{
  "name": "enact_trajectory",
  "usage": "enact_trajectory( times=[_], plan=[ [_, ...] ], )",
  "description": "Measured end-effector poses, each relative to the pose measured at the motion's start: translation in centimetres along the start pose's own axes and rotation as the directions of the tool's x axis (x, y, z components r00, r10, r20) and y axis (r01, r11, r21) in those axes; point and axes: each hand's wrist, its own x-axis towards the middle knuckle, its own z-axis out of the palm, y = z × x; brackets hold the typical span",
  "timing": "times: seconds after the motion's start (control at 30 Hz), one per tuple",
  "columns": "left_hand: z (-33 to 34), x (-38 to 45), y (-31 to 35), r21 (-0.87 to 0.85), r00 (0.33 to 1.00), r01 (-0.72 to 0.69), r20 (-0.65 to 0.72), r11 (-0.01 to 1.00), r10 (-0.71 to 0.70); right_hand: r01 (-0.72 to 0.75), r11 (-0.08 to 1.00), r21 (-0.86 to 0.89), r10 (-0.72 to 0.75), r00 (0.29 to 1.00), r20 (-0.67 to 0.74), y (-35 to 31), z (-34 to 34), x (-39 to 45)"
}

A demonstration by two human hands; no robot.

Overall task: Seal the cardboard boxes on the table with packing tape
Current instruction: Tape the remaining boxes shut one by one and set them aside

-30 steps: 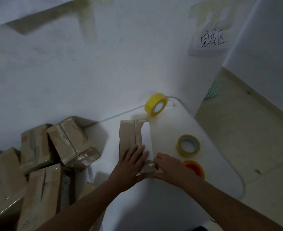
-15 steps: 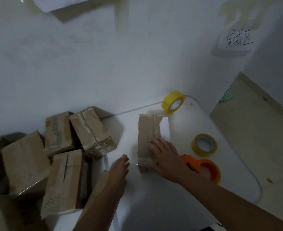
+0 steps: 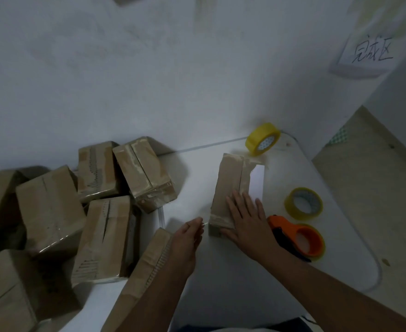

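Note:
A narrow cardboard box (image 3: 228,178) lies lengthwise on the white table (image 3: 221,279), with tape along its top seam and across its near end. My right hand (image 3: 247,219) lies flat on the near end of the box, fingers straight and spread. My left hand (image 3: 187,238) is just left of the box's near corner. Its bunched fingertips pinch a thin strip of clear tape (image 3: 205,223) that runs to the box. An orange tape dispenser (image 3: 300,238) lies on the table right of my right hand.
A yellow tape roll (image 3: 263,138) stands on edge at the table's far side, and another roll (image 3: 303,203) lies flat at the right. Several taped boxes (image 3: 51,207) are piled at the left, one (image 3: 149,267) under my left forearm. The table's rounded edge drops to the floor (image 3: 376,188) at the right.
My left hand came off the box top and moved to the box's near left corner. My right hand shifted from the box's near end onto its top. The camera turned left.

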Motion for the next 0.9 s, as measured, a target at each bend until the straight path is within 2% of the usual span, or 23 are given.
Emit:
enact_trajectory(
  times=[0.13,0.27,0.43,0.6,0.7,0.83,0.9],
  plan=[
    [0.0,0.5,-0.7,0.095,0.988,-0.154,-0.019,0.984,0.156,-0.001,1.000,-0.009,0.001,1.000,-0.001,0.2,0.4,-0.1],
    [0.0,1.3,-1.2,0.149,0.976,-0.216,-0.003,0.965,0.219,-0.001,1.000,-0.011,0.001,1.000,0.003,0.2,0.5,-0.1],
    [0.4,2.3,-1.6,0.183,0.975,-0.216,0.088,0.959,0.203,0.001,1.000,0.012,0.000,1.000,-0.012,0.2,0.8,-0.1],
    [0.4,2.9,-1.9,0.234,0.983,-0.164,0.115,0.958,0.140,0.001,1.000,0.016,0.000,1.000,-0.018,0.1,1.0,0.1],
    [0.6,3.0,-2.4,0.275,0.986,-0.160,0.094,0.948,0.139,-0.009,1.000,0.017,0.009,1.000,-0.018,0.1,1.1,0.1],
    [0.9,3.7,-3.0,0.309,0.991,-0.117,-0.022,0.944,0.130,-0.016,1.000,0.010,0.016,1.000,0.002,0.0,1.0,0.1],
    [1.3,4.5,-2.5,0.341,0.992,-0.112,-0.014,0.933,0.125,-0.015,1.000,0.012,0.015,1.000,0.008,0.0,0.8,0.1]
  ],
)
